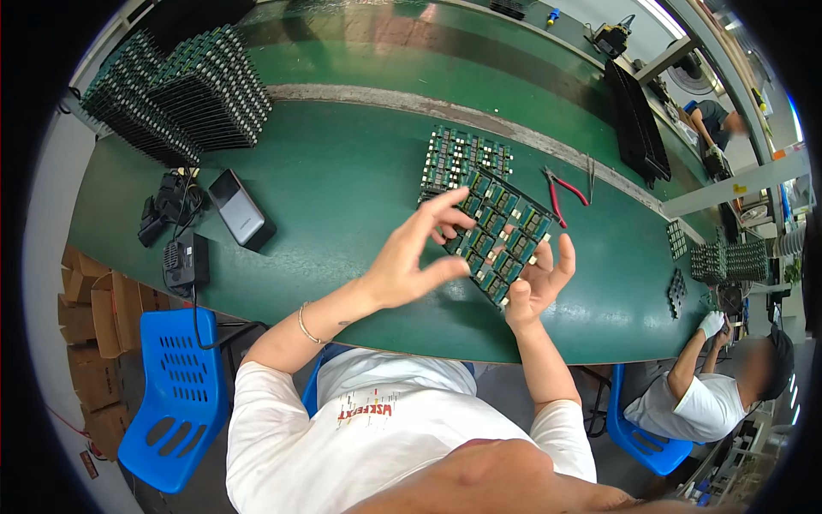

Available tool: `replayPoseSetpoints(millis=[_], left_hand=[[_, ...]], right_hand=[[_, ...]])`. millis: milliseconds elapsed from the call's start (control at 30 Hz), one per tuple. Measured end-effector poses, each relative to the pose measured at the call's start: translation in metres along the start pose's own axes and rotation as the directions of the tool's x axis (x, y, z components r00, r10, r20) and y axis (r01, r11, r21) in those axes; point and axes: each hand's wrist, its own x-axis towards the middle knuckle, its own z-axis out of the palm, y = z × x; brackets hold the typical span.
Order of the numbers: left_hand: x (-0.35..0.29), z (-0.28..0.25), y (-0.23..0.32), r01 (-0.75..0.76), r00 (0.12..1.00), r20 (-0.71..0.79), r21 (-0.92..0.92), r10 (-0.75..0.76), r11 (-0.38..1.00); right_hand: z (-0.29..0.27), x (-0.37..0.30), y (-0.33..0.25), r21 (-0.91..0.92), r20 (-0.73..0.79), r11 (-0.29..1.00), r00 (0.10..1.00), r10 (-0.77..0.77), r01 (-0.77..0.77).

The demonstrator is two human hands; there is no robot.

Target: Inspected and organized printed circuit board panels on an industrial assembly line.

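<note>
- Held circuit panel [505,227]: one, flat, four-sided, green board, densely set with small raised components in rows; tilted, raised above the worktop [342,188], in front of the person's body.
- Right hand [538,287]: closed on the panel's lower right edge, thumb toward its near corner, fingers curled loosely.
- Left hand [411,257]: at the panel's left edge, index finger and thumb spread wide; whether it bears any of the weight, cannot tell.
- Panel pile [445,158]: one, just beyond the held panel and partly hidden by it; similar green boards with pale components; layers not countable.
- Cutters [556,197]: one pair, metal jaws, two curved red handles; right of the panel.
- Tweezers [591,177]: one, slender, metallic; farther right of the panel, beside the cutters.
- Power bank [239,211]: one, rounded grey-and-black block; well left of the panel.
- Black adapter [185,264]: one, boxy, corded; farther left of the panel.
- Tall board stacks [210,90]: two, ridged; far left of and beyond the panel.
- Worktop: smooth, green, slightly glossy, under the panel.
</note>
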Motion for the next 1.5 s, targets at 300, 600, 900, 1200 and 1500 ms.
replayPoseSetpoints(millis=[300, 600, 900, 1200, 1500], left_hand=[[0.001, 0.016, -0.014, -0.19, 0.981, 0.042, -0.018, 0.191, 0.982], [0.015, -0.006, -0.011, 0.168, 0.982, 0.184, -0.739, -0.044, 0.652], [0.028, -0.001, -0.016, 0.282, 0.956, 0.29, -0.89, -0.033, 0.358], [0.018, -0.005, -0.028, 0.33, 0.944, 0.305, -0.884, -0.127, 0.332], [0.018, -0.002, -0.02, 0.338, 0.939, 0.296, -0.889, -0.174, 0.309]], right_hand=[[-0.002, 0.017, -0.006, -0.085, 0.478, 0.992, 0.878, -0.04, 0.091], [0.006, 0.048, -0.017, -0.294, 0.022, 0.951, 0.995, 0.102, -0.091], [-0.003, 0.043, -0.015, 0.235, 0.302, 0.849, 0.866, 0.398, -0.472], [-0.011, 0.034, -0.009, 0.339, 0.385, 0.778, 0.832, 0.398, -0.529], [-0.012, 0.034, -0.009, 0.34, 0.381, 0.764, 0.823, 0.422, -0.549]])
